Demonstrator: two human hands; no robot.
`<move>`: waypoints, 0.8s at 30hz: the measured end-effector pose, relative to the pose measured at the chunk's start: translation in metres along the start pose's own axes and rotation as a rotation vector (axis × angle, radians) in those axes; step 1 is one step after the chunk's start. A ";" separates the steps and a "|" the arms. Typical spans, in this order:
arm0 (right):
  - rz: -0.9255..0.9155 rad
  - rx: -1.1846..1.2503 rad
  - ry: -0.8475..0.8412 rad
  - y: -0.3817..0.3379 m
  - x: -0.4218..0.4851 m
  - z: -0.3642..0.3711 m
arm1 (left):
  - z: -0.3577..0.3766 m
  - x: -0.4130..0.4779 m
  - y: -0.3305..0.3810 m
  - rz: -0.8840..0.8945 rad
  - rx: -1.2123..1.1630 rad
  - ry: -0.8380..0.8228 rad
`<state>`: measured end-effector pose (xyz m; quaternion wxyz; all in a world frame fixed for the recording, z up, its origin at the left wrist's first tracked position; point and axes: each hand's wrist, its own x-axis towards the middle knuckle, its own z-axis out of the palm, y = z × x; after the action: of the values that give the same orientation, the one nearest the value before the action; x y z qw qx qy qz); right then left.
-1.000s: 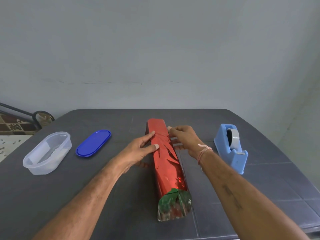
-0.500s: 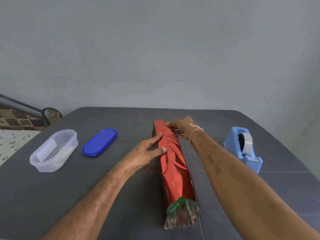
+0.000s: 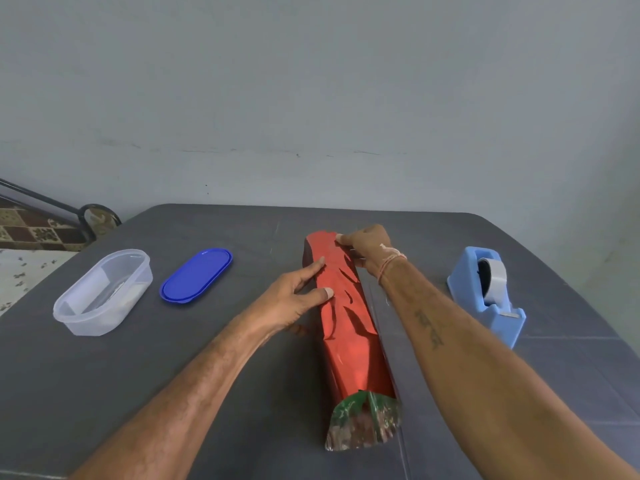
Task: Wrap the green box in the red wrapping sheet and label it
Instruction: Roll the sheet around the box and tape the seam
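1. Pressing the overlap flat looks like the step in hand. The red wrapping sheet (image 3: pixel 349 327) is rolled round the green box (image 3: pixel 363 419), and the parcel lies lengthwise on the table (image 3: pixel 207 393), near the tape dispenser (image 3: pixel 488 292) on its left.
2. The left hand (image 3: pixel 294 299) is on the parcel's side away from the dispenser. Its fingers are straight and spread, with thumb and forefinger laid flat on the foil.
3. The right hand (image 3: pixel 363 247) is at the parcel's far end, on the side nearer the dispenser. Its fingers are curled and the tips nip the sheet's top edge.
4. To do this well, I'd have the left hand pin the foil while the right draws the edge taut. The foil is creased and looks springy, so it may lift if either hand lets go.
5. The right hand should fetch the tape, since the dispenser stands on that side.
6. The seam itself is mostly hidden under the hands, so I cannot tell whether any tape is on it.
7. A pale glossy strip runs along the parcel's side facing the dispenser. Whether it is tape or the sheet's margin is hard to make out.
8. Green shows only at the parcel's near end, and I can't tell bare box from foil there.
9. No label is in sight. Well left of the dispenser, beyond the parcel, sit a blue lid (image 3: pixel 195 275) and a clear tub (image 3: pixel 104 292), whose contents are unclear.
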<state>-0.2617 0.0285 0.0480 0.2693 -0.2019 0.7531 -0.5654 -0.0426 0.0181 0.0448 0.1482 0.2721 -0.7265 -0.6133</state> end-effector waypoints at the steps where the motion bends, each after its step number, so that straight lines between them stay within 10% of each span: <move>1: -0.015 -0.004 0.014 0.001 -0.001 0.000 | 0.000 0.000 0.000 -0.001 0.006 0.000; 12: -0.054 -0.038 -0.261 0.038 -0.092 -0.055 | 0.001 -0.004 0.005 0.014 0.037 -0.003; 24: -0.129 -0.031 -0.027 0.042 -0.104 -0.040 | 0.000 -0.011 0.011 -0.024 0.121 -0.002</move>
<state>-0.2060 0.1335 0.0343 0.2393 -0.2616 0.7433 -0.5672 -0.0356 0.0254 0.0566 0.1234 0.2886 -0.7593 -0.5701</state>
